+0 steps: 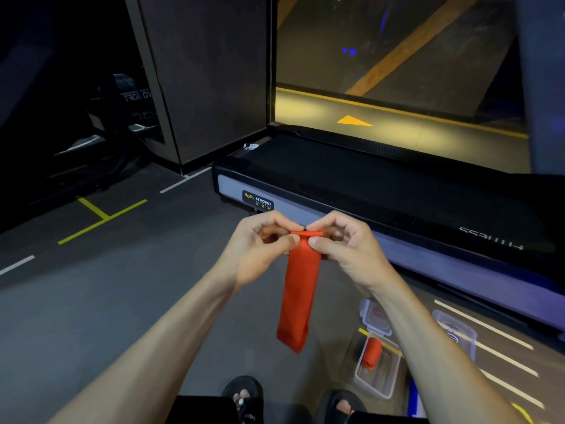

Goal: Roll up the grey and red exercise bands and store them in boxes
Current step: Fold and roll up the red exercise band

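Sandalled feet [243,399], nearest. Left hand [260,243] and right hand [342,243]: both pinch the top edge of the red exercise band [298,289], first fold started, remainder hanging. Roll tight, edges aligned. Open clear box [377,367] on floor holds one rolled red band [372,353]. Dark gym flooring [91,301], treadmill [382,191] ahead.

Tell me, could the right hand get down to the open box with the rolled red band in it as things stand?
Probably not yet: the right hand and left hand both pinch the hanging red band. The open box sits uncovered below the right forearm.
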